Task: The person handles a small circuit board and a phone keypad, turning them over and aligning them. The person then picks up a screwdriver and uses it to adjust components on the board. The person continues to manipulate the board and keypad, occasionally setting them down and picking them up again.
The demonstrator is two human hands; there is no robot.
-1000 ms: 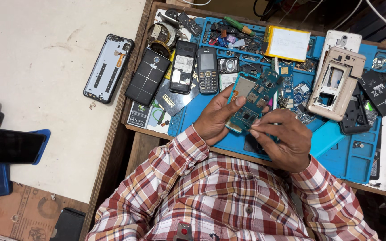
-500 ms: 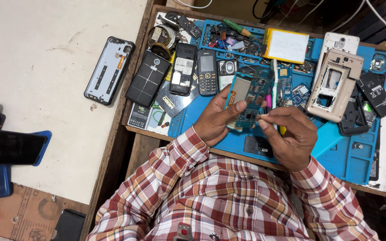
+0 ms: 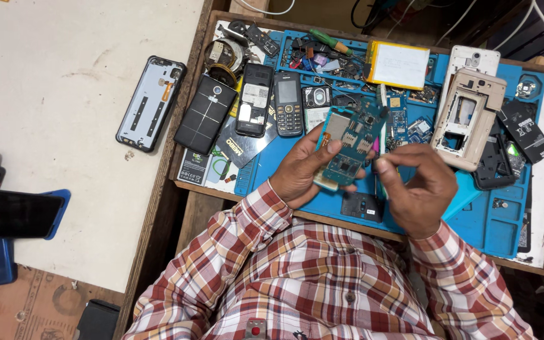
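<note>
A little right of the frame's centre, the left hand (image 3: pixel 300 173) holds a teal circuit board (image 3: pixel 347 148) above the blue work mat (image 3: pixel 505 220), fingers cupped under its lower end and the thumb pressed on its near edge, so the grasp is closed on the board. The board's long axis runs from lower left to upper right in the picture, its upper end tilted toward the clutter of parts in the top middle. The right hand (image 3: pixel 418 184) sits just beside the board's right edge, fingers curled inward with the fingertips pinched together on what looks like a thin upright tool (image 3: pixel 377 179); whether the tip touches the board I cannot tell. The board thus lies to the left of the right fingertips, and the right hand is the free one nearer its exposed face. Behind the hands, toward the top of the frame, lie a black keypad phone (image 3: pixel 288 104), a bare phone frame in beige (image 3: pixel 464 119) at the upper right, and a yellow-edged battery pack (image 3: pixel 399 65). A dark phone back shell (image 3: pixel 151 104) rests on the white table (image 3: pixel 45 75) at upper left
</note>
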